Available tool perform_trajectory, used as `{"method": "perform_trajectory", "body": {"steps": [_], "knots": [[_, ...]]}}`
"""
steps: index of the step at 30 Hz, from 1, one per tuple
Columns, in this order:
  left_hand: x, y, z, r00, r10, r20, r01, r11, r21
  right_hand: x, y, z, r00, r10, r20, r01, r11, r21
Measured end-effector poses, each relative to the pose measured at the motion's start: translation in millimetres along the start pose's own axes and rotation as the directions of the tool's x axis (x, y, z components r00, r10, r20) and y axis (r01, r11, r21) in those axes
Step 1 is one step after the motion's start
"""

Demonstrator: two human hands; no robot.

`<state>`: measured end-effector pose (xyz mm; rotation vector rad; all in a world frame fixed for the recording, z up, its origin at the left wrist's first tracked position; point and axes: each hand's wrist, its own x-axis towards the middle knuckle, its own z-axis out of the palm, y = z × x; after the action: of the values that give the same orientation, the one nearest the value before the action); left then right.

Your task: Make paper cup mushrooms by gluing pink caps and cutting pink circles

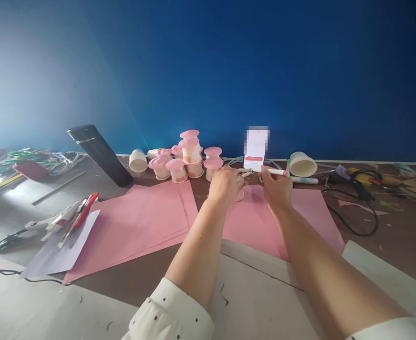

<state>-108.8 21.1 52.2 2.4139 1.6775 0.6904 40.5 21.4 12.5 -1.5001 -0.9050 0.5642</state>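
Cup houses [186,160], phone [256,148] close ahead

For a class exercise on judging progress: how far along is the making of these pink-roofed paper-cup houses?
Done: several white paper-cup houses with round pink roofs stand by the blue wall. In hand: the left hand grips another small cup while the right hand holds a white marker pen at it. Left: two plain white paper cups lie unroofed, and large pink paper sheets lie uncut.

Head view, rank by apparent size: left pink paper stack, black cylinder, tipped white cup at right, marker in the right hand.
1. pink paper stack, also nearest the camera.
2. black cylinder.
3. tipped white cup and marker in the right hand: about alike, cup bulkier, marker thinner, so unranked.
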Motion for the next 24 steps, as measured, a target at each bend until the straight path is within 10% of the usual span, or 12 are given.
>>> {"method": "perform_trajectory", "body": {"steps": [24], "knots": [[-0.6, 0.5, -4.7, 0.999, -0.004, 0.046, 0.005, 1.0, -0.022, -2.0, -5.8, -6.0, 0.999, -0.019, 0.034, 0.021, 0.997, -0.073]]}}
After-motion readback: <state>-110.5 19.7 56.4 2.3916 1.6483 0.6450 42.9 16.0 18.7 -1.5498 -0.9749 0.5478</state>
